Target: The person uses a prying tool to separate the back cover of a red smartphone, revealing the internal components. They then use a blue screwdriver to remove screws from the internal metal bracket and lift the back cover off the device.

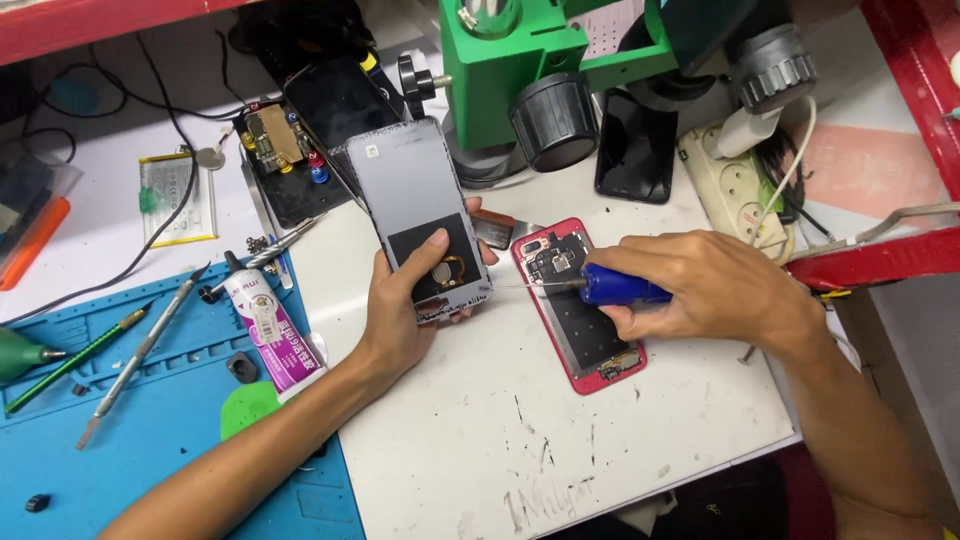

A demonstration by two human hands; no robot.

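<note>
I see the grey phone back cover (418, 212) held tilted in my left hand (400, 305), inner face toward the camera: the thumb presses on its dark lower patch beside a small round part, and the other fingers wrap behind its lower edge, so only their tips show at the right side. My right hand (700, 290) is closed around the blue-handled screwdriver (615, 287); its thin shaft runs leftward from the fingertips, and the tip ends just beside the cover's lower right edge. I cannot tell whether tip and cover touch. Directly under the right fingers lies the opened red phone (578, 305), flat on the white table (520, 440), with its lower right corner partly hidden by my knuckles.

Left of my left wrist, a white and pink glue tube (268, 325) rests across the edge of the blue work mat (150, 440), where a pair of tweezers (140, 355) and a green pen-like tool also lie. Beyond the fingers of both hands stands a green microscope (540, 60), its top cut off by the frame. A black phone (636, 148) lies beside it, and a power strip (740, 190) is half buried under cables.
</note>
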